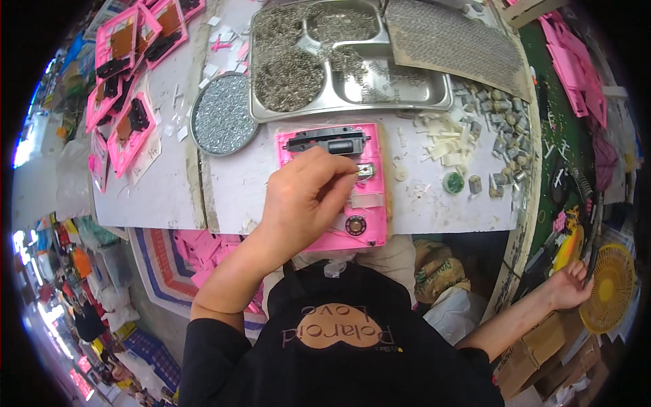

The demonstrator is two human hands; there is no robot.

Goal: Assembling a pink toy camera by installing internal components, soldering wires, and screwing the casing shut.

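Observation:
A pink plastic housing (329,239) lies on the white table in front of me. It holds a black long part (325,140), a small metal piece (367,170) and a round dark part (355,225). My left hand (298,193) reaches over the housing, thumb and forefinger pinched at the metal piece's edge; whatever is between the fingertips is too small to name. Far out to the right, my right hand (571,286) has curled fingers beside a slim dark rod (596,234) and the yellow round fan grille (608,288). What it grips, if anything, is hidden.
Behind the housing stands a metal compartment tray (352,112) with small metal parts. Left of it is a round dish (224,115) of tiny silvery pieces. Small motors (502,108) and white plastic parts (451,142) lie at right. Pink frames (129,142) are stacked far left.

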